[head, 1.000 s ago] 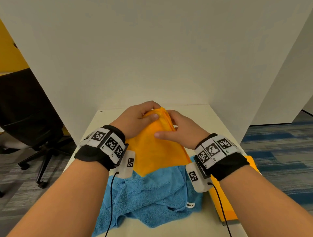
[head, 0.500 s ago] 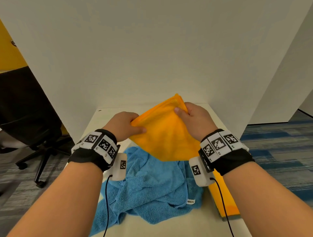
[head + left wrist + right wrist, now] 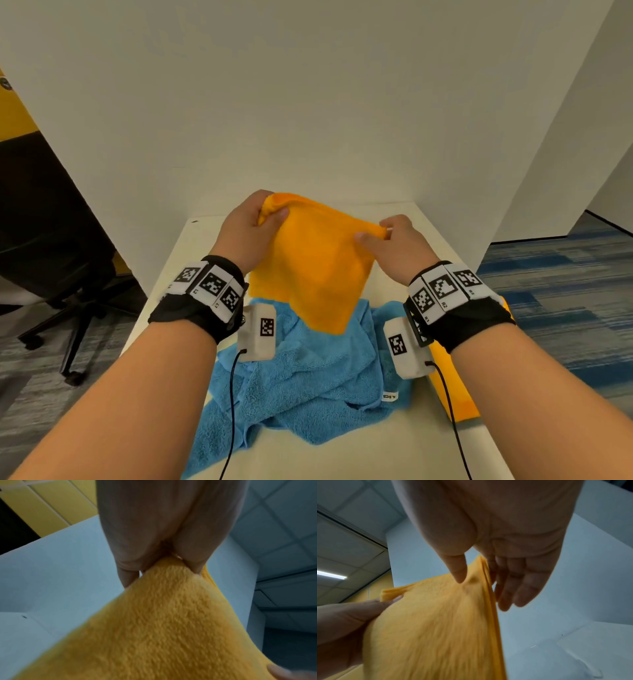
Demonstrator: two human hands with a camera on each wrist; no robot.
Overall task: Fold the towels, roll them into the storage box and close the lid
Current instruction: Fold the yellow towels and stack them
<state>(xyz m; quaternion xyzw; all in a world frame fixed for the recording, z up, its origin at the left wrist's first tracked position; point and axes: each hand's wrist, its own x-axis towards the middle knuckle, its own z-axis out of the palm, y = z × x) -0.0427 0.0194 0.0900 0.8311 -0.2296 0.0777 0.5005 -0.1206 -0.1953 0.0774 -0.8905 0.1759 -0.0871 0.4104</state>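
Blue towel [image 3: 308,373] in head view only

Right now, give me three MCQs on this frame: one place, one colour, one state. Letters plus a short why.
1. Where does the blue towel lie?
A. on the table, under the raised towel
B. on the chair
C. on the carpet

2. What colour is the towel held by both hands?
A. green
B. white
C. orange

3. How is the orange towel held?
A. flat on the table
B. lifted, one upper corner pinched in each hand
C. rolled up tight

Key: 1 A, the head view shows it crumpled on the tabletop; 2 C, all three views show orange cloth; 3 B, the left hand and right hand each pinch a corner, cloth hanging between.
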